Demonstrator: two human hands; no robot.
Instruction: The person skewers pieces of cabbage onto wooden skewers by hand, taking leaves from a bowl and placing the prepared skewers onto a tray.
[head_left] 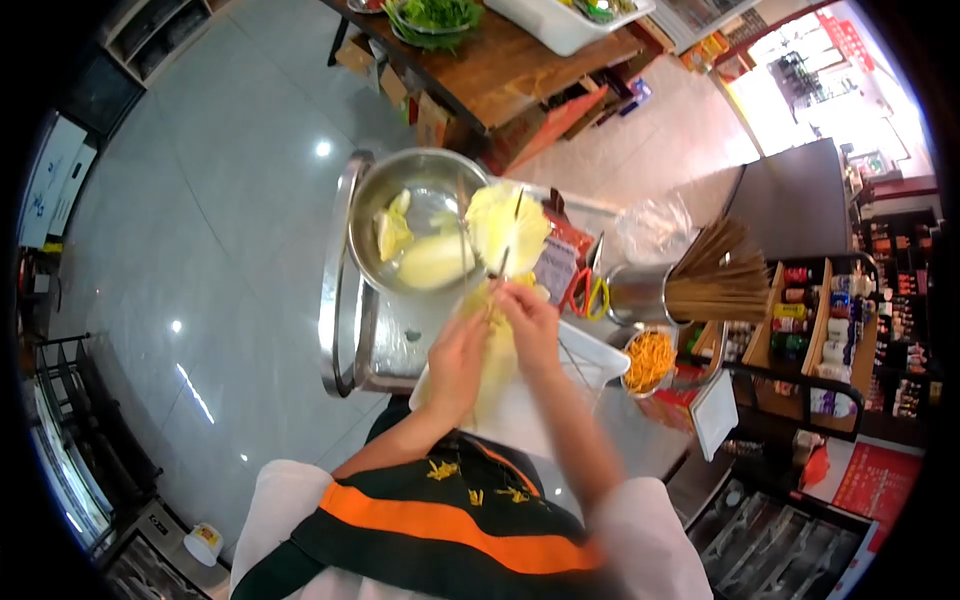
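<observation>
In the head view, my right hand (532,318) pinches a thin skewer near the middle of the work area. A pale yellow cabbage leaf (495,232) stands just beyond my fingers, with dark stick segments crossing it. Close beside it, my left hand (458,358) is closed at the edge of another pale leaf (495,375), which hangs blurred between my wrists over a white tray (540,415). A steel bowl (362,235) ahead of my hands holds several loose cabbage leaves (435,262). Exact finger contacts are partly blurred.
A metal cart (338,340) carries the bowl and tray. To the right are scissors (598,298), a steel container (635,295) of bundled skewers (720,280), and a bowl of orange shreds (650,362). A wooden table (500,85) with greens (435,15) stands beyond.
</observation>
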